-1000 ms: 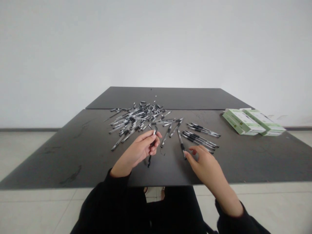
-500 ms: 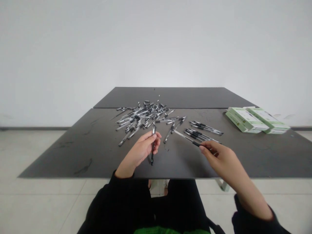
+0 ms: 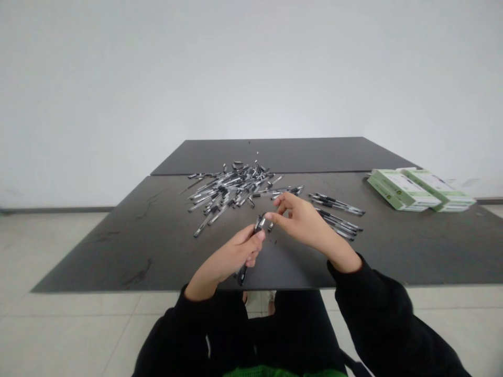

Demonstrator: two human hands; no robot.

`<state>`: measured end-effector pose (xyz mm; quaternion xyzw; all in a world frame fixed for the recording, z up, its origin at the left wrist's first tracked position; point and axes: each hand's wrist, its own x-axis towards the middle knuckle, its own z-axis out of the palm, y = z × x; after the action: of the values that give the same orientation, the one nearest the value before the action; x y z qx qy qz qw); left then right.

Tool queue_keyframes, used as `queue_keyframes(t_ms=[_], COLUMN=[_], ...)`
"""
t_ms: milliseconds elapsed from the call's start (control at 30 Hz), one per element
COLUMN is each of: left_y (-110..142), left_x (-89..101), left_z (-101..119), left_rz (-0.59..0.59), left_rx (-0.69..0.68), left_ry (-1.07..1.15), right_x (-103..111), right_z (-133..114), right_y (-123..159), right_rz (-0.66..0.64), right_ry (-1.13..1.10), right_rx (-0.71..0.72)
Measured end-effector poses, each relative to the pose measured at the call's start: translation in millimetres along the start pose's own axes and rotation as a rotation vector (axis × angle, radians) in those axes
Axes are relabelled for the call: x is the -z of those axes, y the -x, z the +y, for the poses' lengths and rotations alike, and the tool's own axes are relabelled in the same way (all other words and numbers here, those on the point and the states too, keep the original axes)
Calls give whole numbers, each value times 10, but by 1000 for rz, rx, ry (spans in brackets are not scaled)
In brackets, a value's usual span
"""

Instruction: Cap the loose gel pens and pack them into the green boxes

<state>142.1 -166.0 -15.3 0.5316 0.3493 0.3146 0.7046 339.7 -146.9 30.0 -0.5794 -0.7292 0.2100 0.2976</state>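
My left hand (image 3: 230, 254) grips a black-and-clear gel pen (image 3: 259, 223) near the table's front edge, with its black end (image 3: 241, 276) sticking out below my fist. It may be more than one pen, since my fingers hide the middle. My right hand (image 3: 298, 217) is right beside it, with its fingers apart and its thumb tip close to the pen's upper end. A loose pile of similar pens (image 3: 231, 191) lies ahead and to the left of both hands. Two small groups of pens (image 3: 337, 204) lie side by side to the right of my right hand.
Two green-and-white cardboard boxes (image 3: 403, 189) lie stacked at the right end of the dark tabletop (image 3: 118, 251). A seam crosses the tabletop behind the pile. Black sleeves cover my forearms, and a tiled floor shows beyond the table.
My right hand has moved left from the pens on the right to my left hand. The pen it pinched half a second ago no longer shows in it. My left hand has shifted slightly.
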Motion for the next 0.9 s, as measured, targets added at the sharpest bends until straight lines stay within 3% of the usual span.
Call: queue_keyframes(t_ms=[133, 233, 367, 433, 667, 767, 900], left_y=[-3, -31, -81, -109, -218, -263, -334], left_x=[111, 103, 66, 50, -81, -171, -272], left_z=[55, 83, 56, 31, -43, -54, -96], left_rz=[140, 159, 9, -10, 262, 360, 372], left_rx=[-82, -106, -32, -20, -104, -145, -163], left_ry=[62, 248, 359, 371, 410, 407, 361], right_x=[-101, -207, -329, -356, -250, -127, -97], right_z=[76, 96, 96, 92, 109, 75, -75], right_y=[-237, -334, -333, -302, 2, 196, 378], right_rz=[-6, -66, -107, -121, -108, -73, -33], right_ry=[463, 623, 646, 634, 569, 451, 212], right_rx=[-316, -415, -408, -408, -400, -261, -50])
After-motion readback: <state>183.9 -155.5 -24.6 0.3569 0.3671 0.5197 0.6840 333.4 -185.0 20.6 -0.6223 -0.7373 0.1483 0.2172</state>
